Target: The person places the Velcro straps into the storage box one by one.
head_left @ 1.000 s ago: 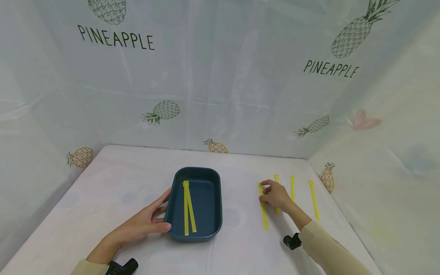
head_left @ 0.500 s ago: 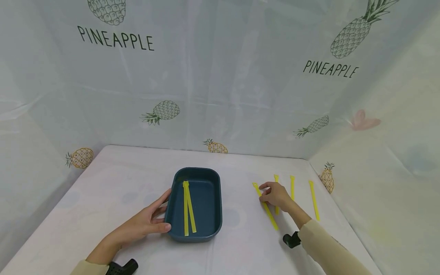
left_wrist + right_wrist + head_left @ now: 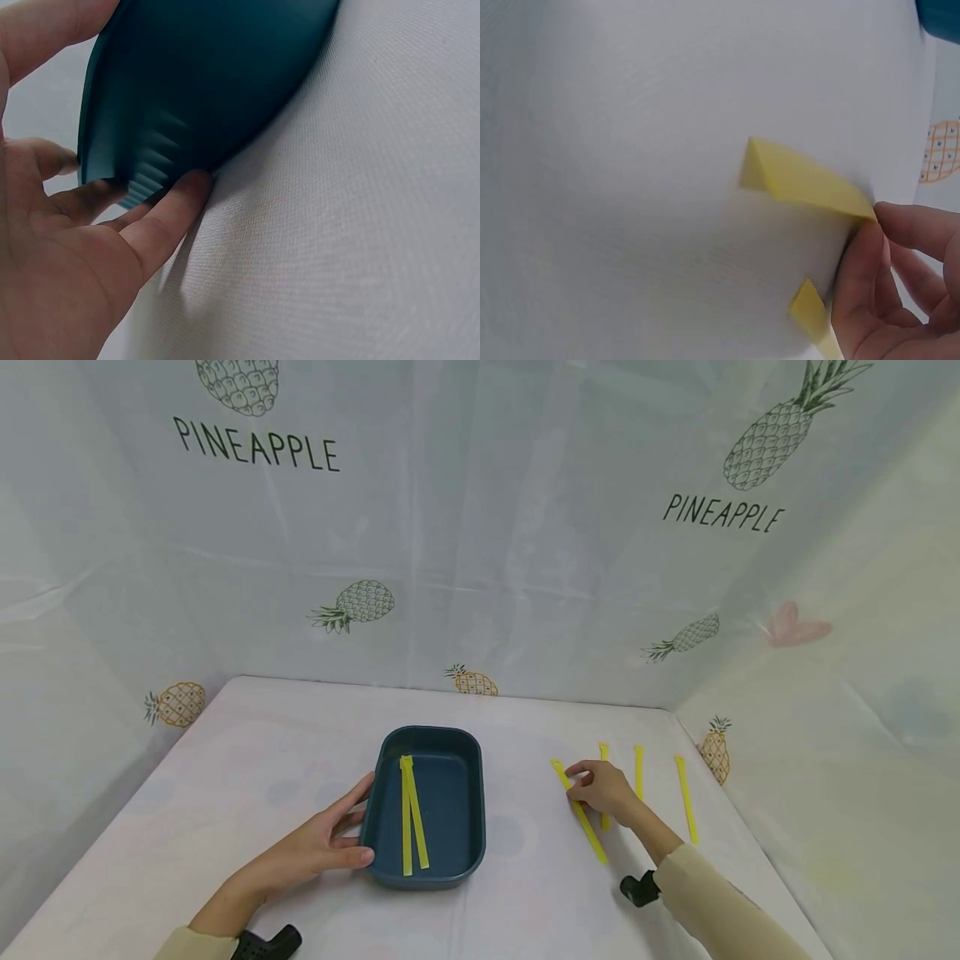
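My left hand (image 3: 318,843) rests spread against the left side of a dark blue rectangular tray (image 3: 468,860); the left wrist view shows its fingertips touching the outer wall (image 3: 202,82). Two flat yellow strips (image 3: 407,827) lie inside, meeting at the far end. On the right, my right hand (image 3: 603,789) pinches a yellow strip (image 3: 588,831) between thumb and finger. That strip slants on the table, and the right wrist view shows its creased, folded shape (image 3: 810,180). Beside and partly behind this hand lies another yellow strip (image 3: 604,752).
Two more yellow strips lie further right, one (image 3: 639,768) partly behind the right hand and one (image 3: 686,802) near the table's right edge. The white-covered table (image 3: 285,735) is bounded by pineapple-print sheets (image 3: 525,568) behind and at the sides.
The pinched strip has turned: its far end swung left and its near end right, so it slants now. The left hand and tray have stayed in place.
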A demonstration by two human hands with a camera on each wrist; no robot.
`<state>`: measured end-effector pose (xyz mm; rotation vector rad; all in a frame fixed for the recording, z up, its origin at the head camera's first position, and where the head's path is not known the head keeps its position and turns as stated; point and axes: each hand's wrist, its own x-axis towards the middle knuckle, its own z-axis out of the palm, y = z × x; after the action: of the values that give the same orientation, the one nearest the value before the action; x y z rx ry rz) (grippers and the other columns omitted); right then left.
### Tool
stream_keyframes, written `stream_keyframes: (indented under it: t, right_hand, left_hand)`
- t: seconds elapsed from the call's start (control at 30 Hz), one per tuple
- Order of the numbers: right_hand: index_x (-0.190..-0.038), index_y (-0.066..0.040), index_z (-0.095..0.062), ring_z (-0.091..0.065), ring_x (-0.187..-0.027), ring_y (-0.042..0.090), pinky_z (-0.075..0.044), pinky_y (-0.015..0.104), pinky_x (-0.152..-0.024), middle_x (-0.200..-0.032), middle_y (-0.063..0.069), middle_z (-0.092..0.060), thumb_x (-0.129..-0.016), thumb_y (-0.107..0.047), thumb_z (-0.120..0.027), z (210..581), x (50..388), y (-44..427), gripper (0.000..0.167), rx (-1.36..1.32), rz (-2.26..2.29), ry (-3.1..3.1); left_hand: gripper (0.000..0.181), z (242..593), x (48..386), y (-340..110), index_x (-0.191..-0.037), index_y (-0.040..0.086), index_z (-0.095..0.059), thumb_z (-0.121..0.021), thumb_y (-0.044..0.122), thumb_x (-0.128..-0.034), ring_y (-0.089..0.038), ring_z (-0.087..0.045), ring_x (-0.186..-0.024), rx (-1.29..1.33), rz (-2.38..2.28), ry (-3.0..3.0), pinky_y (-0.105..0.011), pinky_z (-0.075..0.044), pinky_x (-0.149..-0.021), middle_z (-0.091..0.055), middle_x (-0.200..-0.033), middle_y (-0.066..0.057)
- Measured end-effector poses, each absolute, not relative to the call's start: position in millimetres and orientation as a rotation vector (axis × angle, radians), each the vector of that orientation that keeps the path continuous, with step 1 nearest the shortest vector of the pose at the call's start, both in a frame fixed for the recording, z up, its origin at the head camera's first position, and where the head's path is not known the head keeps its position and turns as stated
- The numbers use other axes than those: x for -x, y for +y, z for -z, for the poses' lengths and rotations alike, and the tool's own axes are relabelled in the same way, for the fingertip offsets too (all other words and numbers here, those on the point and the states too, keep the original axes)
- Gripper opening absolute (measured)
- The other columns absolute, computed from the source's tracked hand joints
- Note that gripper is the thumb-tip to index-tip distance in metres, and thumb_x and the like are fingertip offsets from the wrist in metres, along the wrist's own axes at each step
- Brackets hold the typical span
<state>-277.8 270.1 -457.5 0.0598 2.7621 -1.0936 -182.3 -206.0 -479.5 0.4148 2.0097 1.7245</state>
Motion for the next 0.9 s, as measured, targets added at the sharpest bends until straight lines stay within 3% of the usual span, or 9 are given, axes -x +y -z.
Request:
stream_keyframes:
  t: [0.23, 0.63, 0.9]
  right_hand:
    - [-0.126, -0.001, -0.071, -0.068, -0.068, 0.018, -0.059, 0.03, -0.064, -0.089, 0.008, -0.07, -0.092, -0.006, -0.079, 457, 278, 271, 0.035, -0.048, 1.09, 2.754]
    - [-0.129, -0.002, -0.071, -0.069, -0.072, 0.018, -0.061, 0.033, -0.067, -0.093, 0.009, -0.071, -0.097, -0.005, -0.073, 451, 276, 270, 0.033, -0.023, 1.137, 2.721]
    - [-0.136, 0.001, -0.067, -0.068, -0.081, 0.02, -0.064, 0.035, -0.079, -0.098, 0.011, -0.07, -0.099, -0.005, -0.072, 442, 278, 261, 0.038, 0.078, 1.381, 2.543]
  left_hand:
    - [0.106, 481, 183, -205, -0.172, 0.032, -0.003, -0.078, 0.025, -0.0984, -0.045, -0.048, -0.147, -0.394, -1.731, 2.006, -0.036, -0.056, -0.107, -0.004, -0.178, -0.017]
    - [0.106, 479, 183, -206, -0.173, 0.031, -0.002, -0.078, 0.026, -0.0987, -0.048, -0.044, -0.149, -0.438, -1.723, 2.019, -0.039, -0.055, -0.109, -0.004, -0.178, -0.018]
    - [0.105, 483, 184, -205, -0.172, 0.033, -0.003, -0.078, 0.023, -0.0988, -0.044, -0.049, -0.146, -0.411, -1.741, 1.988, -0.033, -0.056, -0.106, -0.005, -0.178, -0.016]
